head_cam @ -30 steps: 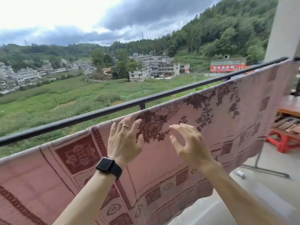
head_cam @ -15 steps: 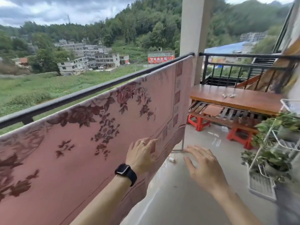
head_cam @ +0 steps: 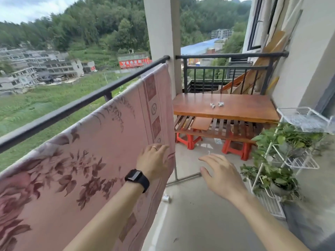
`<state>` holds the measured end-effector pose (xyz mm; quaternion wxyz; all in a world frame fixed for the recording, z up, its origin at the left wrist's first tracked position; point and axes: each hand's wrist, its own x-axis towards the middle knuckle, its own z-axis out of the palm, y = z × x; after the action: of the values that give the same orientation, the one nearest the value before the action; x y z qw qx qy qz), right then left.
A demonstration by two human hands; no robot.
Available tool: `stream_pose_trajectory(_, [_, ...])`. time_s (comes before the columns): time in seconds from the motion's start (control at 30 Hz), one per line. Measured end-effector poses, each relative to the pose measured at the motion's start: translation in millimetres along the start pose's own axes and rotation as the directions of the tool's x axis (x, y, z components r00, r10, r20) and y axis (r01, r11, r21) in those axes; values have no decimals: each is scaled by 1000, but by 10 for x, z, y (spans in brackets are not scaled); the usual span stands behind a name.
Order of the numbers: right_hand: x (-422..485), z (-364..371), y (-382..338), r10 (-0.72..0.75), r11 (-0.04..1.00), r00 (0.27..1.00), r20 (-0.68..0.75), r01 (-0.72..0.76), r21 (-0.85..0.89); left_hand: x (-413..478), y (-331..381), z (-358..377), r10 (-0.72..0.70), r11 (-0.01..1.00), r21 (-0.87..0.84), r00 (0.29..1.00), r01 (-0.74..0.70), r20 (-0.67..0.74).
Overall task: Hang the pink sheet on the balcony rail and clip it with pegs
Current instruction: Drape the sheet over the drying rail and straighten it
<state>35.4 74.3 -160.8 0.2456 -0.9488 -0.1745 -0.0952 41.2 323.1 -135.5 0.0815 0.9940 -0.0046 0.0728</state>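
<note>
The pink sheet hangs just below the black balcony rail, running from 8 o'clock toward 12. It is printed with dark roses and has a square-patterned border. The left hand rests flat on that border, fingers loosely together. The right hand, at its 3 o'clock, hovers spread and empty. The sheet's hem is cut off, and the pale bits on the table at 1 o'clock are too small to name.

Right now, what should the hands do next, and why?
Probably reach the empty right hand toward the small pale things on the wooden table, likely pegs: the pink sheet already hangs, with no peg showing on it.
</note>
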Motion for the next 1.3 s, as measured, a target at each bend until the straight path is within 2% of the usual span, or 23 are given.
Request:
stream_pose_trajectory(0.1, [353, 372, 370, -10, 1000, 1000, -28, 10, -1, 541, -4, 399, 75, 994, 78, 997, -73, -23])
stream_pose_trajectory(0.27, [1244, 473, 840, -64, 998, 997, -36, 65, 21, 1590, 99, 408, 109, 987, 132, 987, -94, -114])
stream_pose_trajectory(0.47, [2250, 449, 1081, -201, 978, 978, -51, 203, 50, 2391, 135, 106, 59, 975, 224, 972, -7, -226])
stream_pose_trajectory(0.6, [2869, 473, 974, -249, 953, 968, -10, 247, 176, 2712, 5, -270, -56, 956, 252, 935, 151, -349])
stream_pose_trajectory(0.73, [3402, 775, 958, -224, 894, 971, 85, 170, 415, 3050, -142, -356, -193, 920, 252, 907, 300, -375])
stream_pose_trajectory(0.87, [3836, 1093, 650, -206, 748, 950, 235, -2, 663, 3261, -341, -512, -352, 886, 167, 863, 432, -363])
stream_pose_trajectory(1.0, [3768, 1386, -85, -292, 525, 864, 410, -214, 824, 2861, -680, -632, -414, 852, 167, 834, 496, -364])
stream_pose_trajectory(1.07, [3838, 1510, -320, -426, 360, 777, 463, -324, 875, 2757, -723, -677, -430, 846, 157, 827, 509, -363])
stream_pose_trajectory(1.1, [3829, 1553, -455, -509, 329, 719, 473, -346, 879, 2634, -743, -707, -440, 846, 141, 824, 513, -357])
stream_pose_trajectory(1.2, [3664, 1639, -811, -656, 361, 572, 493, -336, 870, 2187, -837, -786, -452, 845, 122, 817, 520, -357])
stream_pose_trajectory(1.3, [3458, 1769, -1045, -659, 404, 565, 496, -291, 867, 1765, -971, -842, -465, 836, 118, 805, 536, -367])
